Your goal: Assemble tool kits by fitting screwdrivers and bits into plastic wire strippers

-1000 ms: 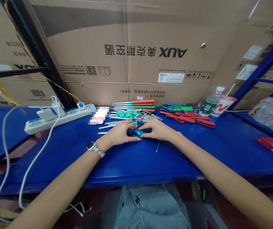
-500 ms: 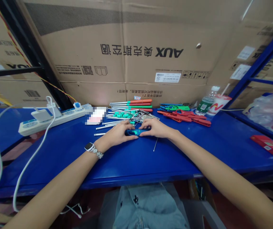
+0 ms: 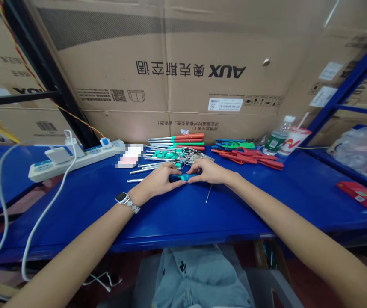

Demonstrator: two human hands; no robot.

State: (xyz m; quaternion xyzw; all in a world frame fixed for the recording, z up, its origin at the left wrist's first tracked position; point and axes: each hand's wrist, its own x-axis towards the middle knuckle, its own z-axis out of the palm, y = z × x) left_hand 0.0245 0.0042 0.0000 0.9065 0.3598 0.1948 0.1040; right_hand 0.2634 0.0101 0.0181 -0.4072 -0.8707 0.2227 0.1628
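Note:
Both my hands grip a blue lighter handle (image 3: 183, 177) with a teal patch, low over the middle of the table. My left hand (image 3: 163, 177), wearing a watch, pinches its left end between thumb and fingers. At the other end, my right hand (image 3: 206, 172) does the same. A thin metal rod or wire (image 3: 208, 194) lies just below my right hand. Right behind my hands is a pile of teal plastic parts and thin wires (image 3: 186, 157). Metal tubes (image 3: 137, 172) stick out to the left, partly covered by my left hand.
Lighters with orange and green handles (image 3: 188, 140) lie at the back. To their right is a stack of red and green handle shells (image 3: 250, 157). A water bottle (image 3: 276, 139) and paper cup (image 3: 294, 141) stand at back right. A power strip (image 3: 74, 160) with white cables is left.
The handle and both hands stay in nearly the same place. Only a slight shift of the camera view shows.

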